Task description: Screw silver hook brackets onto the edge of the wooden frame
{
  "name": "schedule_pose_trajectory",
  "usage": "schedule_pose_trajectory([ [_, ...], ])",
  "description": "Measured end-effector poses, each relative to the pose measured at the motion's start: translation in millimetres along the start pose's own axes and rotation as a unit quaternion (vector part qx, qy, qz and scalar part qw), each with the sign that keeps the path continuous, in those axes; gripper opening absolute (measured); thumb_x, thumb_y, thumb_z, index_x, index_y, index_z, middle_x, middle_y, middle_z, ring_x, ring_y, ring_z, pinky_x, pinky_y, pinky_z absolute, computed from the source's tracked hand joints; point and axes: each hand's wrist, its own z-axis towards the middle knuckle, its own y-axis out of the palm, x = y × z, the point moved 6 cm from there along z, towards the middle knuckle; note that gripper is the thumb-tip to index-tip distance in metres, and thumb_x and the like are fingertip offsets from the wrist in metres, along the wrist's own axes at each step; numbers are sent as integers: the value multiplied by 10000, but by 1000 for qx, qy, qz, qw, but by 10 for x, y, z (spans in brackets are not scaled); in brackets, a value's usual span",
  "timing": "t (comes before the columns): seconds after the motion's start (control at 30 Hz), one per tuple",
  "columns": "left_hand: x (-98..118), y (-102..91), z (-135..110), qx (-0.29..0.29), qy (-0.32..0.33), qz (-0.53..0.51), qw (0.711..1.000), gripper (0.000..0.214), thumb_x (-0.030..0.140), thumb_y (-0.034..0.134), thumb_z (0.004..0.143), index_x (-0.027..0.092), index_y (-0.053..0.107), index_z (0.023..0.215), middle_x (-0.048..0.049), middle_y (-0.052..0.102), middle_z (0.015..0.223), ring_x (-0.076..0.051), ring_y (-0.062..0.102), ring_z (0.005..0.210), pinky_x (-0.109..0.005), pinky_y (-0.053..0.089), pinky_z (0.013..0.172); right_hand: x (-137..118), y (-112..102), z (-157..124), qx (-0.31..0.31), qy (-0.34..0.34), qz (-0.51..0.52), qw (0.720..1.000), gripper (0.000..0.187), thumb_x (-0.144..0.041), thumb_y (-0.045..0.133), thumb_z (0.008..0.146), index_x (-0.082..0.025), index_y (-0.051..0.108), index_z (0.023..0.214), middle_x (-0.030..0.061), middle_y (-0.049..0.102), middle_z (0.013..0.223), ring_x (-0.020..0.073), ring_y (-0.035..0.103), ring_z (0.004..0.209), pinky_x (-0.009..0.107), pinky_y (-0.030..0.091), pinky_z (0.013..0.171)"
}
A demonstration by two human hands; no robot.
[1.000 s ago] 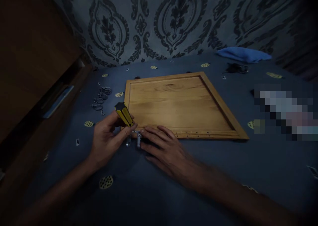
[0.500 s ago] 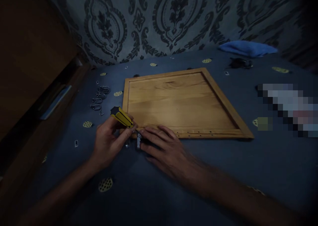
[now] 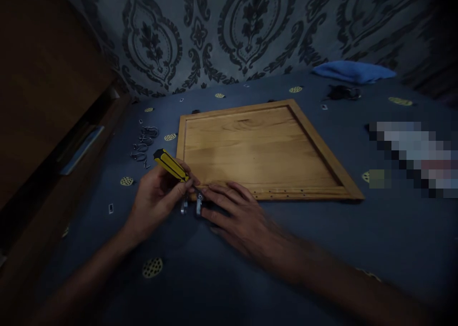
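Observation:
My left hand (image 3: 152,199) is closed round a screwdriver (image 3: 171,165) with a yellow and black handle. Its shaft slants down to the right and its tip meets the top of a small metal hook (image 3: 199,206) at the near edge of a framed wooden panel (image 3: 243,149). My right hand (image 3: 239,216) reaches across that edge, some fingers laid on the wood and others pressed against the hook from the right. Just left of this hook hangs a second metal hook (image 3: 183,206), partly behind my left fingers. Several small dark holes run along the near rail.
Several loose metal hooks (image 3: 143,142) lie left of the panel on the dark blue patterned sheet (image 3: 222,283). A blue cloth (image 3: 354,72) and a small black item (image 3: 341,92) sit at the back right. A blurred-out object (image 3: 415,154) is at right, a wooden cabinet (image 3: 46,78) at left.
The screwdriver handle has tipped a little up and left, and my left fingers have shifted round it. My right hand stays in nearly the same place.

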Motion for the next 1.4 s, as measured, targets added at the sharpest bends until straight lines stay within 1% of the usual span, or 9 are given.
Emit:
schedule_pose_trajectory([
  [0.13,20,-19,-19,-6,-13,36,999,174,249,767,864,163,666,977,-38,756,890,-164,741,801,-237,617,727,1,6,1,-2,-2,-2,1000,275,-263,571,1026,-245,660,1286,97,633,1432,254,517,1388,540,407,1161],
  [0.3,82,-8,-57,-26,16,64,997,144,300,653,968,176,652,1041,-33,760,906,-156,744,775,-248,617,728,-4,-1,9,7,-1,1,1000,263,-272,558,1036,-236,667,1272,105,647,1409,262,532,1375,556,413,1156],
  [0.43,122,-35,-60,-16,53,134,989,127,299,688,946,183,695,998,-31,760,923,-169,743,830,-255,608,756,1,-5,11,-7,6,2,1000,249,-263,562,1033,-240,668,1257,110,624,1443,249,527,1392,543,409,1169],
  [0.63,138,-50,-62,-14,88,169,981,105,293,701,931,190,707,948,-31,772,906,-180,750,810,-269,622,740,-8,-33,23,-6,-4,8,1000,248,-247,580,1021,-216,674,1248,123,625,1443,264,517,1404,563,415,1166],
  [0.7,127,-56,-65,-7,83,168,982,134,305,715,924,194,699,996,-33,770,909,-185,757,806,-277,632,743,-8,-29,28,-13,-3,8,1000,248,-245,577,1021,-216,676,1247,123,629,1437,266,518,1403,567,418,1164],
  [0.87,138,-78,-46,26,58,140,988,388,318,758,899,222,594,1238,-39,765,958,-198,773,844,-275,642,735,-2,-18,27,-23,8,-1,1000,253,-249,585,1019,-233,673,1256,116,607,1469,280,522,1403,581,418,1161],
  [1.03,217,-38,18,-14,55,123,991,134,279,731,911,212,685,1018,-65,767,1041,-221,753,991,-321,631,879,-5,-22,22,-29,7,-1,1000,258,-257,562,1034,-229,673,1265,120,605,1472,287,514,1414,582,413,1167],
  [1.2,272,-106,19,28,26,100,994,144,276,777,871,203,683,951,-29,764,936,-203,764,893,-297,642,807,-7,-31,27,-29,5,5,1000,274,-249,580,1024,-218,669,1281,129,608,1464,299,516,1408,594,412,1164],
  [1.4,298,-64,-21,23,32,123,992,116,298,777,869,210,713,909,-23,764,904,-191,749,832,-281,638,752,-3,-45,32,-28,6,11,1000,268,-258,577,1027,-227,676,1274,119,622,1448,275,517,1398,577,412,1164],
])
